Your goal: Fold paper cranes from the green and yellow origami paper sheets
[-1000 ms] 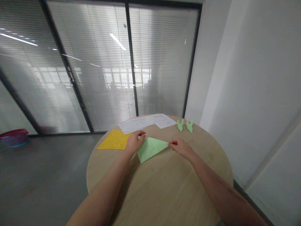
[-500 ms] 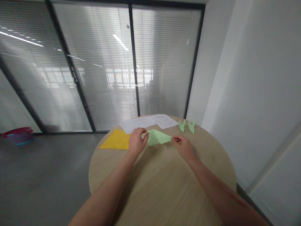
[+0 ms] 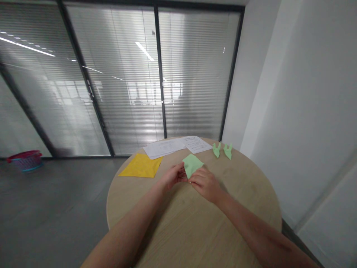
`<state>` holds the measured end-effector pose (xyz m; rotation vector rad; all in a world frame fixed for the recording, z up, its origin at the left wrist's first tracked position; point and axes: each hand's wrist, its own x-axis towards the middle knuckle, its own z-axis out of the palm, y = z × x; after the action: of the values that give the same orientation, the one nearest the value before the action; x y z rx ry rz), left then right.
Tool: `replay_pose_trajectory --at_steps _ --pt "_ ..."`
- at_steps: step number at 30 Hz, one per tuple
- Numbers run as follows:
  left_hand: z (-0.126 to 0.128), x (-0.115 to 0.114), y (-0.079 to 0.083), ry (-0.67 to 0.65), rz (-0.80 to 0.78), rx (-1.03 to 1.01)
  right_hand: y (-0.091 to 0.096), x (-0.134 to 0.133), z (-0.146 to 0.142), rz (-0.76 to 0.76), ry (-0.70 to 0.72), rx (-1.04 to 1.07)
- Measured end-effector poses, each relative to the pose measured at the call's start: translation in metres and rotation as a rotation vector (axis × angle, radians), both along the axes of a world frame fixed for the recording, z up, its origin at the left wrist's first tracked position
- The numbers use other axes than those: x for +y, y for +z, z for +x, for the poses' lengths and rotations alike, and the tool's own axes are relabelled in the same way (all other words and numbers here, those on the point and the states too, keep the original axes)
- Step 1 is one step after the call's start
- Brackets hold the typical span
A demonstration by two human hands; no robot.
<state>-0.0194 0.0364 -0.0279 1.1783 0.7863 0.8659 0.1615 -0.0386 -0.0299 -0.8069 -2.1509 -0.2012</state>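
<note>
A light green sheet of origami paper (image 3: pixel 193 163), folded to a diamond-like shape, is held up over the table between my two hands. My left hand (image 3: pixel 176 175) grips its left edge, fingers partly behind the paper. At the lower right edge, my right hand (image 3: pixel 205 182) pinches the sheet with thumb and fingers. Beyond my right hand stand two small folded green paper figures, one on the left (image 3: pixel 216 149) and one on the right (image 3: pixel 228 151).
On the round wooden table (image 3: pixel 184 230) lie a yellow sheet (image 3: pixel 142 166) at the left and white printed papers (image 3: pixel 164 147) at the back. A red and blue basket (image 3: pixel 26 160) sits on the floor. A glass partition with blinds (image 3: pixel 134 82) stands behind.
The green paper has gone from a wide stretched shape to a compact diamond. My hands have come closer together and nearer to me, the right one moving left, the left one turning and lowering.
</note>
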Motion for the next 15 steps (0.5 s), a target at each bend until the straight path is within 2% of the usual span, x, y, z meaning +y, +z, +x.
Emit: replay_pose_trajectory --at_steps 3,8,12,15 --pt "-0.002 0.003 -0.002 0.058 -0.018 -0.034 -0.003 -0.003 -0.009 0.015 0.015 -0.084" --pt "-0.005 0.006 -0.001 0.16 0.055 0.016 -0.003 -0.008 -0.013 -0.012 0.035 -0.137" --pt "-0.01 0.003 0.007 0.199 0.169 0.192 0.001 -0.008 -0.004 0.033 -0.134 0.073" --pt "-0.011 -0.003 0.015 0.125 0.267 0.331 0.002 0.002 0.009 0.006 -0.287 0.321"
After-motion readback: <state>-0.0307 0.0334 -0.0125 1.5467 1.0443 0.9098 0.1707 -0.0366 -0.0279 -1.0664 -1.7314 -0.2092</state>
